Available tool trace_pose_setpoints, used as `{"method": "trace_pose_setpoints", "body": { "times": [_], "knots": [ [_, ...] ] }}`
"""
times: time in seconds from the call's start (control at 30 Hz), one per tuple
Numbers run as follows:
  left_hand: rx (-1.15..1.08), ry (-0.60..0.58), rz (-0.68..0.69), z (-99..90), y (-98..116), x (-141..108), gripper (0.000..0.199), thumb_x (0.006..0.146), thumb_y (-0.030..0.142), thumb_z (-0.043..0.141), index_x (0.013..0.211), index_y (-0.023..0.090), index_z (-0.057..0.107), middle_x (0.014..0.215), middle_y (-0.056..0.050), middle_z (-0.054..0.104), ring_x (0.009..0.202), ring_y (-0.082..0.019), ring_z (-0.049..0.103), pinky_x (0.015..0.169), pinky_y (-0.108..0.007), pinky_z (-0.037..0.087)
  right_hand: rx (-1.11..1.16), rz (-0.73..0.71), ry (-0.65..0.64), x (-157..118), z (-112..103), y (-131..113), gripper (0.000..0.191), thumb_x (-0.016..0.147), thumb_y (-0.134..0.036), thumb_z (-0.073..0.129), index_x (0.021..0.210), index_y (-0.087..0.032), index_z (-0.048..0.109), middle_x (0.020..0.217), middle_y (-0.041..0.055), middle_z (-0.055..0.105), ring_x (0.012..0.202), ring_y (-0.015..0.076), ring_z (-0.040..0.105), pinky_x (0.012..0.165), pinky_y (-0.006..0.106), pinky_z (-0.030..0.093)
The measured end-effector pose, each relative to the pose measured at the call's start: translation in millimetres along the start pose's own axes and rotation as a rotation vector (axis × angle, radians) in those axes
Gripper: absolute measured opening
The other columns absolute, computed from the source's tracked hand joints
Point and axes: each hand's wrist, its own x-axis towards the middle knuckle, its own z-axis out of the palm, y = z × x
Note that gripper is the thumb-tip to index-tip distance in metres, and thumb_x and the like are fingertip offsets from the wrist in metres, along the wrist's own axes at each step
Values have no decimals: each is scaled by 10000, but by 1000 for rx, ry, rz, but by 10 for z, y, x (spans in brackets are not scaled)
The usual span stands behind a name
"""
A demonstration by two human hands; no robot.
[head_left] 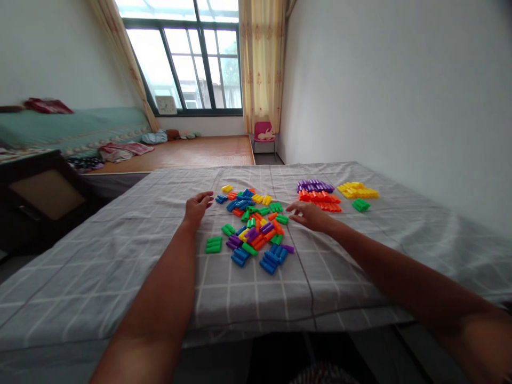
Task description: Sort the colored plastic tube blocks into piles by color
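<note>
A loose heap of short plastic tube-shaped pieces in blue, green, orange, yellow and purple lies between my hands. My left hand (197, 208) is at the heap's left side, fingers loosely bent and holding nothing that I can see. Nearest to it are a small blue piece (221, 199) and a yellow piece (226, 188). On the other side, my right hand (307, 216) reaches in with fingers apart, its tips just beside a green piece (282, 219). Blue pieces (270, 261) and a green block (213, 245) lie at the heap's near side.
Sorted by colour at the right back are purple pieces (314, 185), orange pieces (320, 200), yellow pieces (357, 190) and a green block (361, 205). A grey checked cloth (156, 304) covers the surface. Beyond stand a pink chair (264, 130) and a dark cabinet (36, 197).
</note>
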Motion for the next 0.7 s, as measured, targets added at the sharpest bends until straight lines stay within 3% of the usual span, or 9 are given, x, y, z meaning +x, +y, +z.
{"method": "trace_pose_setpoints", "body": {
  "times": [0.1,0.2,0.4,0.6,0.7],
  "knots": [
    [-65,105,-41,-81,-47,45,371,689,335,592,980,123,682,983,-95,691,897,-169,656,778,-291,538,11,36,-80,120,132,-97,271,852,-362,590,1053,-204,679,1003,78,686,754,167,629,719,290,483],
    [-56,111,-61,-103,-98,53,370,691,313,576,990,118,673,995,-100,690,884,-163,661,765,-282,538,49,75,-66,95,226,-37,288,867,-403,560,1031,-199,680,939,63,692,755,167,624,697,274,472],
    [252,-72,-54,-53,-168,20,363,707,321,549,985,138,694,877,-87,719,837,-193,667,709,-287,531,185,120,104,-90,352,121,303,885,-364,506,1055,-160,652,920,70,688,793,172,627,718,279,475],
    [655,-132,36,-63,-89,34,307,687,299,540,893,186,736,869,-63,737,877,-229,658,829,-334,500,198,104,107,-76,368,175,274,882,-335,498,1023,-167,662,907,63,688,781,166,622,716,276,465],
    [709,-224,28,-77,24,43,286,667,298,548,857,206,742,912,-50,742,940,-230,647,874,-323,482,251,85,79,-67,364,221,296,882,-363,489,1016,-168,667,886,49,691,770,165,617,710,274,465]
  ]
}}
